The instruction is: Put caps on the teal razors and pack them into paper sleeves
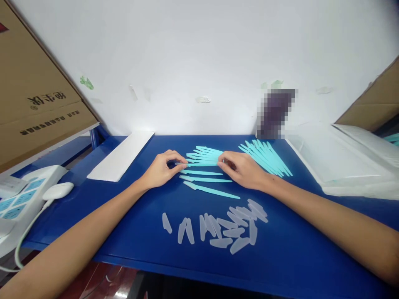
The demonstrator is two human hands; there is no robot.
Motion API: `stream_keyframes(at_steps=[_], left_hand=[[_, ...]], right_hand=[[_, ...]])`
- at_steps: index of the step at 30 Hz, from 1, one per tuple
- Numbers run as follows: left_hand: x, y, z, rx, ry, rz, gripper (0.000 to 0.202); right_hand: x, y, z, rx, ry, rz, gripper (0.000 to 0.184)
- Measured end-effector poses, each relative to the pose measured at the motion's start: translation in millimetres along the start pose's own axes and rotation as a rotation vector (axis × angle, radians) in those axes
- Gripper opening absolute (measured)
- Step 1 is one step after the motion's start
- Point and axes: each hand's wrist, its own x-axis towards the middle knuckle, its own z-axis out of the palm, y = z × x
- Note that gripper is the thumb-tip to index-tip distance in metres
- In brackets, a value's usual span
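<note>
1 head cam, looks forward/down over blue table [296, 249]; left hand [163, 168], right hand [243, 168] near, mid-frame; wall [187, 50] behind.

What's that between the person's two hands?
In the head view, a teal stick stretches between the left hand and right hand, with other sticks lying nearby.

Upside down on the cardboard box [37, 79] at left stand large dark Chinese characters [46, 99] with a circled R sign [34, 107]; a smaller line [50, 123] runs beneath. Neither text can be read reliably.
</note>
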Motion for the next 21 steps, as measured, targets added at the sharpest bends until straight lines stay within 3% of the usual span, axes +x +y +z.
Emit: stream_keyframes(at_steps=[4,8,15,21], left_hand=[[-0.2,2.2,-0.8,0.043,-0.029,0.050,0.020],[-2.1,5.5,-0.5,0.091,-0.048,0.106,0.016],[-5.4,17.5,-1.3,0.221,-0.131,0.258,0.017],[-13.2,44.5,-0.5,0.225,-0.411,0.280,0.021]], right_hand=[[1.1,0.3,0.9,-0.074,-0.015,0.068,0.031],[2.9,4.1,3.9,-0.174,0.004,0.163,0.022],[4.5,6.0,6.1,-0.200,-0.046,0.185,0.018],[4.1,4.0,4.7,-0.251,-0.104,0.179,0.019]])
